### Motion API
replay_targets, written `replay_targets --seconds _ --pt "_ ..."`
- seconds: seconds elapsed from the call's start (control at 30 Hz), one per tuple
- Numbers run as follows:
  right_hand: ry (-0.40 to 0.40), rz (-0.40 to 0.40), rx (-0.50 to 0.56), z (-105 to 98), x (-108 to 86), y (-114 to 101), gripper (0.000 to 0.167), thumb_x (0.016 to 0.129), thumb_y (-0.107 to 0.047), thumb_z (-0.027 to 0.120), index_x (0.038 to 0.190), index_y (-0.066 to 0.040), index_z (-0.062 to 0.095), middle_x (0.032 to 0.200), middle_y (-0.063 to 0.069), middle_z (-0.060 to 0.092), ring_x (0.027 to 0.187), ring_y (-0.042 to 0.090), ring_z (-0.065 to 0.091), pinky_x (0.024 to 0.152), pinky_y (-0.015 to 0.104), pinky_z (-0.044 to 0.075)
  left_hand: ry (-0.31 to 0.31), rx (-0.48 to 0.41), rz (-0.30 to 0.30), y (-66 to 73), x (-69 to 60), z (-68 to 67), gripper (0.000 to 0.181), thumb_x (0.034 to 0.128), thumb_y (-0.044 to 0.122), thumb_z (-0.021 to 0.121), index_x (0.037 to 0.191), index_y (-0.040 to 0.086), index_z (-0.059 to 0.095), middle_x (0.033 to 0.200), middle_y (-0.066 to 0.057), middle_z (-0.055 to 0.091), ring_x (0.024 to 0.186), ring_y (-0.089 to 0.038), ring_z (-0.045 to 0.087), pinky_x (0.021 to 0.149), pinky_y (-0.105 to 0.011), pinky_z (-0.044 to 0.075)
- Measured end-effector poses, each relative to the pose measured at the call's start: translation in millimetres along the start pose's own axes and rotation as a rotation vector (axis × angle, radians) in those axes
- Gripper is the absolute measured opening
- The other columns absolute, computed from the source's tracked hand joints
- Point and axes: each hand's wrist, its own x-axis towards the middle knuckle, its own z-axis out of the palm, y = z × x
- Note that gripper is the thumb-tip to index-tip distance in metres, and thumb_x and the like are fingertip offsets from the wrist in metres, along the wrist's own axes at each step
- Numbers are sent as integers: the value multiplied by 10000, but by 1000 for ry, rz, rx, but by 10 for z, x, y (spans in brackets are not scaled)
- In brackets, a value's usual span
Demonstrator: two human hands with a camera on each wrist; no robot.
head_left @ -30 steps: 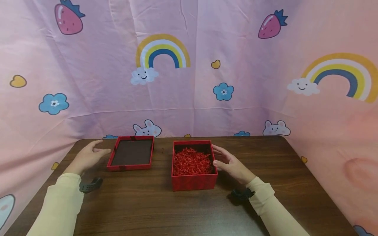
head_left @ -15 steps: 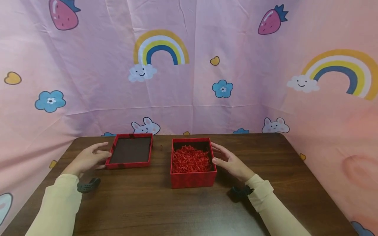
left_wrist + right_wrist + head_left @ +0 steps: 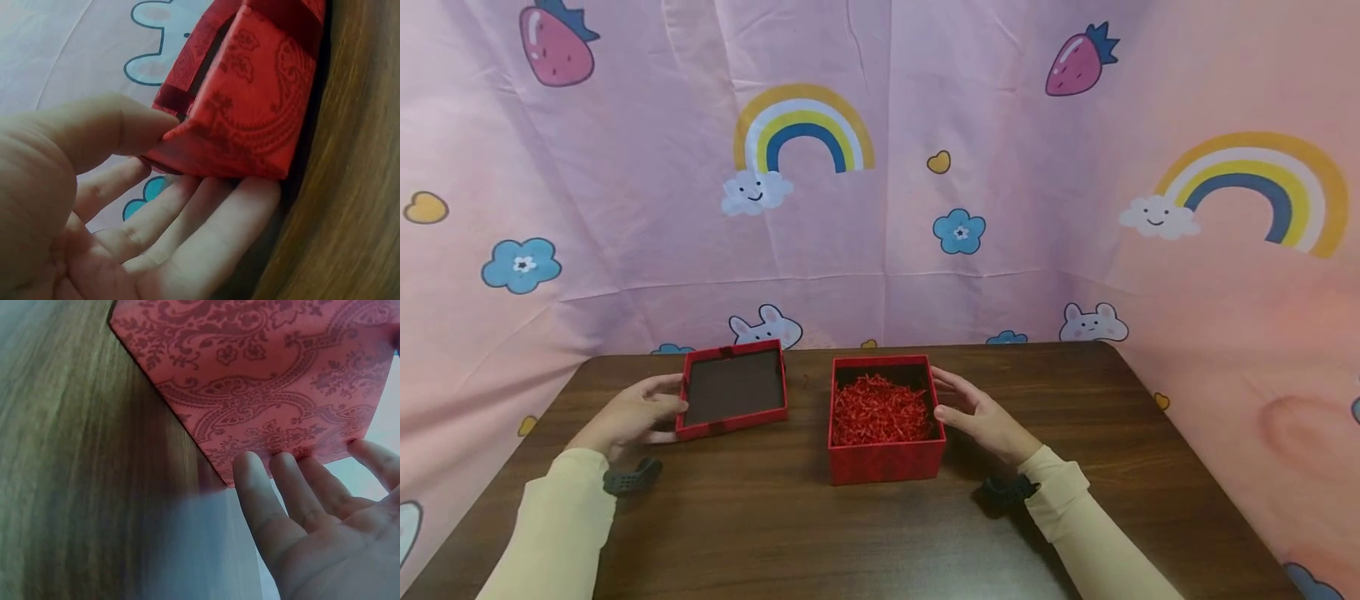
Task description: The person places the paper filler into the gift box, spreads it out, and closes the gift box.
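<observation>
In the head view, my left hand [image 3: 634, 414] grips a shallow red box lid [image 3: 730, 423] by its left side. Its inside is dark and faces up, and it sits askew with its left end turned nearer me. The left wrist view has the thumb on the lid's rim [image 3: 244, 125] and the other fingers under its edge. To the right, an open red box [image 3: 886, 463] stands on the table, filled with red shredded paper [image 3: 880, 410]. My right hand [image 3: 983, 421] rests against the box's right side; in the right wrist view its fairly straight fingertips touch the patterned wall [image 3: 262, 394].
A dark wood-grain table [image 3: 775, 533] carries both things. Behind it and at both sides hangs a pink printed cloth [image 3: 880, 250]. A dark band [image 3: 632, 477] is on the left wrist, and another dark band [image 3: 1006, 493] on the right.
My left hand has come from beside the lid to grip it, and the lid has turned slightly, its left end nearer me. The right hand stays at the box.
</observation>
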Motion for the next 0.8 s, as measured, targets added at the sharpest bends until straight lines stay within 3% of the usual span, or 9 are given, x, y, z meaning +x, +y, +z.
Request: replay_targets --seconds 0.3,0.47,0.8 --pt "-4 -3 12 2 -5 -1 701 1035 -182 637 1635 -113 281 1635 209 341 1479 423 361 1127 562 425 29 6 23 30 -30 31 765 1036 102 605 1625 -22 134 1403 -342 467 1104 -206 653 864 -486 612" --pt "13 11 -15 -1 -10 -21 703 1030 -204 646 1634 -129 292 1634 197 351 1470 417 379 1126 572 424 40 13 39 78 -30 19 741 1044 111 581 1634 0 147 1405 -315 504 1100 -137 638 860 -486 613" --pt "-3 38 76 5 8 2 703 1039 -168 632 1642 -137 272 1639 216 331 1448 445 406 956 514 571 53 53 89 291 -46 9 708 1084 239 539 1648 51 154 1327 -186 605 1024 -37 660 850 -432 620"
